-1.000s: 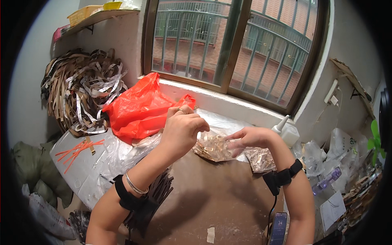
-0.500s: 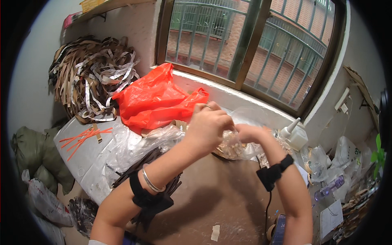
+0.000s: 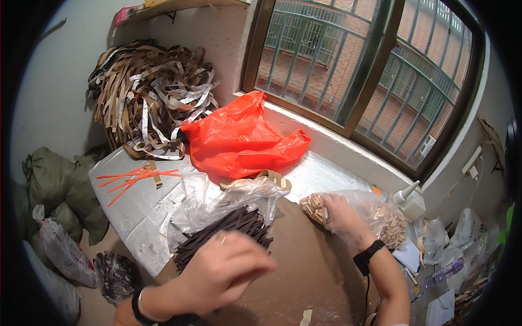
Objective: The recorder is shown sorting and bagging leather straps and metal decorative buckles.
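Observation:
My right hand (image 3: 346, 218) lies on a clear plastic bag (image 3: 370, 209) of small gold-brown pieces, its fingers bent over the film near the bag's left end. Some of the gold-brown pieces (image 3: 312, 208) show left of those fingers. Nearer to me, my left hand (image 3: 231, 267) hovers over the brown work surface (image 3: 304, 261), smeared by motion; what its fingers hold, if anything, is unclear. Just beyond it lies a bundle of dark brown strips (image 3: 225, 231), partly in a crumpled clear plastic wrapper (image 3: 198, 204).
A red plastic bag (image 3: 242, 141) sits at the back, with thin orange strips (image 3: 130, 182) to its left. A big heap of brown and white straps (image 3: 152, 98) rises at back left. On the right stands a white nozzle bottle (image 3: 410, 202). Green sacks (image 3: 54, 182) are at far left.
My left hand has left the clear bag and come back toward me, by the dark strips. The bag now rests on the table under my right hand. The view has shifted.

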A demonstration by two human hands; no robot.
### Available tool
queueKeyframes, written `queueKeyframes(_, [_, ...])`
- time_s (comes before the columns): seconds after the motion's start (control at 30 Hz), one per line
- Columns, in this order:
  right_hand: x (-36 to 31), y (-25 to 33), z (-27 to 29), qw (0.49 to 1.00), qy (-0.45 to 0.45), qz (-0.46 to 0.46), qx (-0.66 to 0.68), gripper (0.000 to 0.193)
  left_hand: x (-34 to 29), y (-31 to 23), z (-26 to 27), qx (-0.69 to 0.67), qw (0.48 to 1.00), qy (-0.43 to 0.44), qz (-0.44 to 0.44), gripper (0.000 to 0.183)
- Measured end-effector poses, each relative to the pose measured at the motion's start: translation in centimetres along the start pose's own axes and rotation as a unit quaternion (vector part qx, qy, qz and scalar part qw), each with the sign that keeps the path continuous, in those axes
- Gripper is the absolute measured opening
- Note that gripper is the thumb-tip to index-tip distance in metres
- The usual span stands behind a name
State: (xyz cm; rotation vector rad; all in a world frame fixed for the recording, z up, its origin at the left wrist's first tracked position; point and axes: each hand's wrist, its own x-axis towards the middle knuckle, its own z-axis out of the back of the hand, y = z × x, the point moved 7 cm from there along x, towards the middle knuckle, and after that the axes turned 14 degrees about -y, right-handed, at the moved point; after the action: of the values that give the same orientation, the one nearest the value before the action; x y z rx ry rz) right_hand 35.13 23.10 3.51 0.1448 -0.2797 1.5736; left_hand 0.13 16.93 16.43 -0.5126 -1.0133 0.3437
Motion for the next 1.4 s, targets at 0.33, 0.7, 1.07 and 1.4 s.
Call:
queueKeyframes(0.33, [-2.9, -7.5, -0.8, 0.772, -0.052, -0.388, 0.500, 0.028, -11.5, -0.7, -5.9, -0.190, 0.961, 0.023, 0.198, 0.007])
queueKeyframes(0.7, [-13.1, -3.9, 4.7, 0.417, -0.172, -0.522, 0.724, 0.038, -19.8, 1.3, -15.0, -0.558, 0.620, 0.031, 0.551, 0.033])
queueKeyframes(1.07, [-26.4, 7.2, -0.8, 0.055, -0.180, -0.511, 0.838, 0.018, -15.2, -0.4, -21.7, -0.537, 0.655, 0.106, 0.522, 0.054])
queueKeyframes(1.4, [-25.3, 3.9, 1.9, 0.370, -0.129, -0.495, 0.775, 0.013, -5.9, 3.7, -28.3, -0.235, 0.917, 0.131, 0.292, 0.051])
